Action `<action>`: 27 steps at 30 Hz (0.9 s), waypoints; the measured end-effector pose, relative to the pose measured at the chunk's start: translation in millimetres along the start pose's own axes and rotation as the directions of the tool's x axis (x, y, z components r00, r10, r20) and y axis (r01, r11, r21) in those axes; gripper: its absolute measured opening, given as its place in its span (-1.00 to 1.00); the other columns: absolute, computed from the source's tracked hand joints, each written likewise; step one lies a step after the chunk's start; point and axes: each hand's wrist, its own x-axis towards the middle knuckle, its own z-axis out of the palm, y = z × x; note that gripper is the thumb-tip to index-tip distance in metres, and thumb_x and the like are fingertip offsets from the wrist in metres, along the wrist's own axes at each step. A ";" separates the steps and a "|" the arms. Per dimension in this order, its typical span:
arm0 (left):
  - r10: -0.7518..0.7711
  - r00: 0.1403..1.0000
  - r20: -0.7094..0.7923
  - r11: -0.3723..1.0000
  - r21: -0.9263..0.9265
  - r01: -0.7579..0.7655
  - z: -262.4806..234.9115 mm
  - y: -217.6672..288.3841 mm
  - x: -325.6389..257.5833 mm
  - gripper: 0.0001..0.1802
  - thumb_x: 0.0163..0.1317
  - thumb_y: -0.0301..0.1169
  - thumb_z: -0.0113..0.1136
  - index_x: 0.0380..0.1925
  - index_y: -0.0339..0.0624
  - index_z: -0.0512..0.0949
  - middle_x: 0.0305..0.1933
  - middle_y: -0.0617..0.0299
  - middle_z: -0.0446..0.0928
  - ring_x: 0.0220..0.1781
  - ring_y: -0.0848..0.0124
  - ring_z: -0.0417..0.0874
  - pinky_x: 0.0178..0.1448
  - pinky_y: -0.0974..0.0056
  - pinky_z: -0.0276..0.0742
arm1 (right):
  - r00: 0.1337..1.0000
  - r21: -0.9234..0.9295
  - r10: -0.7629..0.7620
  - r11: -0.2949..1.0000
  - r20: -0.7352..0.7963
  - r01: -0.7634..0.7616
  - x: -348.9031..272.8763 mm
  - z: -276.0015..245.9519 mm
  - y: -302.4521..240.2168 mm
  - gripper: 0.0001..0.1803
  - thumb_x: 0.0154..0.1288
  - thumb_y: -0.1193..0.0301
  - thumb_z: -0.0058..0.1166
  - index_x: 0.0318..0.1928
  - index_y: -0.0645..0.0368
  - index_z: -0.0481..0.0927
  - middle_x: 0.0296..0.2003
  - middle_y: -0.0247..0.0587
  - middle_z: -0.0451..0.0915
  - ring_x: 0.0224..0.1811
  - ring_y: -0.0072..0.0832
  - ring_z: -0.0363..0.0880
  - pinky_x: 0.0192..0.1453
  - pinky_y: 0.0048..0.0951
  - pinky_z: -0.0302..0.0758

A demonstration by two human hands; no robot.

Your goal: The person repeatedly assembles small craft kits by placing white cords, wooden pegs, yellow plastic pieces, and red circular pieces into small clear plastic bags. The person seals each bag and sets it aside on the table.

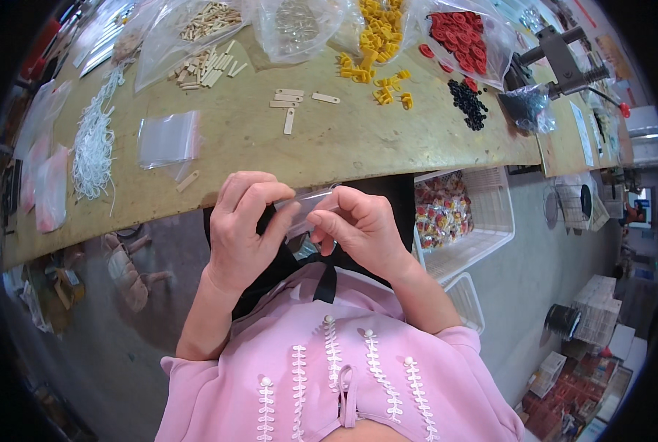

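In front of my lap, just off the table's near edge, a small clear plastic bag [312,199] stretches between my two hands. My left hand [239,225] pinches its left side between thumb and bent fingers. On the other side my right hand [366,227] has its fingers curled round the bag's right end, thumb pressed against them. Whatever the bag contains, if anything, I cannot make out. Left of my left hand, one flat wooden piece with a hole [188,181] lies by the table edge, beside a stack of clear zip bags [168,140].
Along the table lie white strings [93,147], wooden pieces [288,103], yellow plastic parts [393,88], red discs [458,40] and black rings [467,103]. A clamped metal device [564,62] stands far right. Below right is a white crate [502,214] holding packed items.
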 end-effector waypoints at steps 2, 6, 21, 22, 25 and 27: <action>-0.128 0.991 0.045 0.986 -0.102 0.132 -0.4 13.1 -2.0 -0.74 0.09 -0.61 0.52 -0.25 -0.19 0.65 -0.28 0.21 0.63 -0.29 0.30 0.64 -0.17 0.24 0.62 | 0.998 0.043 0.033 0.999 -0.046 -0.031 0.6 1.3 -2.5 -0.83 0.59 0.45 0.22 -0.19 0.32 0.67 -0.44 -0.28 0.71 -0.46 -0.70 0.66 -0.39 -0.60 0.64; -0.119 0.987 0.109 0.982 -0.134 0.133 5.5 16.0 -8.5 -0.73 0.13 -0.57 0.56 -0.20 -0.21 0.67 -0.26 0.20 0.67 -0.33 0.37 0.69 -0.28 0.33 0.63 | 0.998 0.165 -0.033 0.985 -0.045 0.040 5.9 -2.4 6.6 -0.85 0.59 0.47 0.21 -0.17 0.31 0.70 -0.40 -0.30 0.72 -0.44 -0.69 0.69 -0.44 -0.63 0.57; 0.008 0.999 0.033 0.994 0.105 -0.012 10.4 10.9 -9.5 -0.76 0.08 -0.54 0.55 -0.24 -0.14 0.70 -0.27 0.20 0.68 -0.21 0.16 0.71 -0.12 0.15 0.62 | 0.995 0.107 0.000 0.994 -0.096 0.011 6.6 2.1 11.9 -0.84 0.58 0.45 0.22 -0.20 0.30 0.70 -0.43 -0.34 0.73 -0.47 -0.69 0.69 -0.48 -0.65 0.54; -0.005 1.000 0.027 0.995 0.099 0.002 11.1 10.1 -11.0 -0.76 0.08 -0.54 0.54 -0.24 -0.15 0.70 -0.27 0.20 0.68 -0.21 0.16 0.71 -0.13 0.15 0.62 | 0.998 0.157 0.021 0.988 -0.065 -0.011 7.7 0.9 10.3 -0.84 0.59 0.45 0.22 -0.19 0.30 0.70 -0.43 -0.34 0.73 -0.47 -0.69 0.69 -0.47 -0.65 0.54; -0.056 0.998 0.035 0.998 0.038 0.055 9.9 4.4 -12.7 -0.75 0.07 -0.55 0.54 -0.24 -0.15 0.71 -0.31 0.21 0.68 -0.25 0.17 0.71 -0.13 0.15 0.63 | 0.999 0.241 0.044 0.970 -0.005 -0.042 8.5 -2.2 7.0 -0.84 0.59 0.46 0.21 -0.18 0.29 0.70 -0.43 -0.35 0.73 -0.47 -0.69 0.69 -0.47 -0.65 0.55; -0.068 0.997 0.032 0.997 0.026 0.067 10.0 7.2 -12.9 -0.76 0.07 -0.55 0.54 -0.24 -0.16 0.71 -0.32 0.21 0.69 -0.25 0.19 0.72 -0.14 0.16 0.63 | 1.000 0.218 0.014 0.976 -0.012 -0.011 7.2 -1.1 11.0 -0.84 0.59 0.46 0.20 -0.18 0.29 0.71 -0.42 -0.35 0.73 -0.47 -0.69 0.70 -0.47 -0.65 0.55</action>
